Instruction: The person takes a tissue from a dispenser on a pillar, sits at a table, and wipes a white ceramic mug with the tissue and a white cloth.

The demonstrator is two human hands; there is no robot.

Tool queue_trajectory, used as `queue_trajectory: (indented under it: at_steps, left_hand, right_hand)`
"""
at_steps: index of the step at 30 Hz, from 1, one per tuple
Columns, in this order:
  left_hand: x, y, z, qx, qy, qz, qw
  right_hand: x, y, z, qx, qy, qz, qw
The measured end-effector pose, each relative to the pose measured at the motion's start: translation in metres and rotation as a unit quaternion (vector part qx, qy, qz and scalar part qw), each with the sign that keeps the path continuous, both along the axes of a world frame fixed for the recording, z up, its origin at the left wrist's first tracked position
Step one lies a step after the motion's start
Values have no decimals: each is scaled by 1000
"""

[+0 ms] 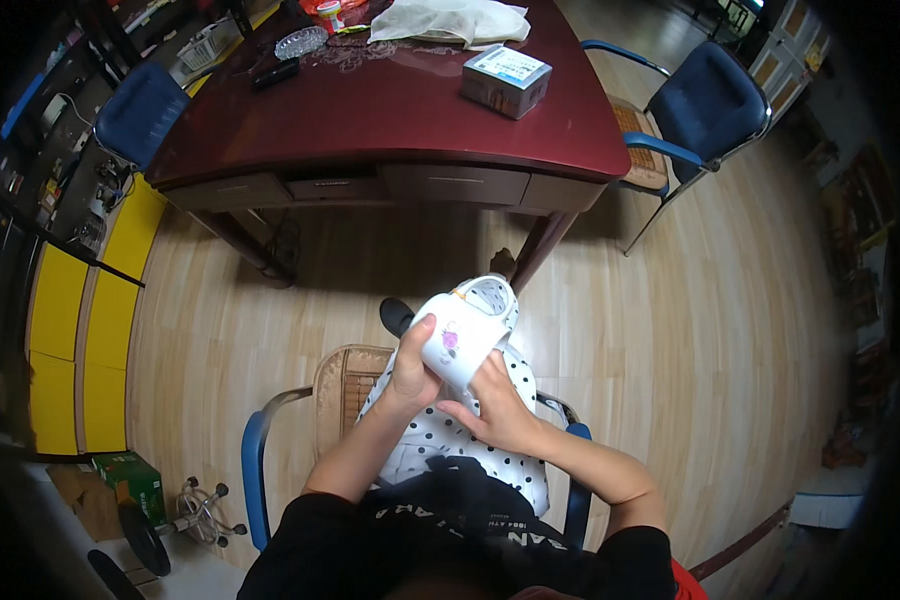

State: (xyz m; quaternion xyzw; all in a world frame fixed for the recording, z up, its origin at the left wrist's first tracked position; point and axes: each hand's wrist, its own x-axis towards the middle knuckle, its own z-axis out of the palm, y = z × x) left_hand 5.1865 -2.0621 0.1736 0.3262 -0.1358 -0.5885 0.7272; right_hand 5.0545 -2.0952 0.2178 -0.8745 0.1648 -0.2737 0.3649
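Observation:
A white mug [459, 339] with a pink flower print is tilted on its side above my lap. Its looped handle [507, 300] points up and away from me. My left hand [413, 372] is wrapped round the mug's left side, thumb on top near the flower. At the mug's near right end is my right hand [499, 407], its thumb stretched out to the left, apart from the mug. The other right fingers reach to the mug's edge and are partly hidden there; whether they are inside it I cannot tell.
I sit in a chair with blue armrests [256, 480], polka-dot cloth [420, 440] over my legs. Ahead stands a dark red desk [370, 125] bearing a grey box [507, 80], a glass dish [301, 42] and white cloth [450, 20]. Blue chairs [710, 95] flank it.

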Motion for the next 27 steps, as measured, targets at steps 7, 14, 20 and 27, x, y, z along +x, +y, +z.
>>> queue_trajectory:
  at_steps: [7, 14, 20, 27]
  left_hand:
    - [-1, 12, -33, 52, 35, 45, 997]
    - [-9, 23, -53, 91, 12, 63, 994]
    - [10, 19, -31, 111, 76, -65, 989]
    - [26, 9, -16, -72, -403, 29, 912]
  right_hand:
    - [2, 2, -42, 36, 39, 29, 998]
    - [14, 11, -30, 561, -22, 4, 828]
    - [1, -10, -81, -52, 54, 111, 991]
    - [28, -45, -8, 778, -137, 25, 613]
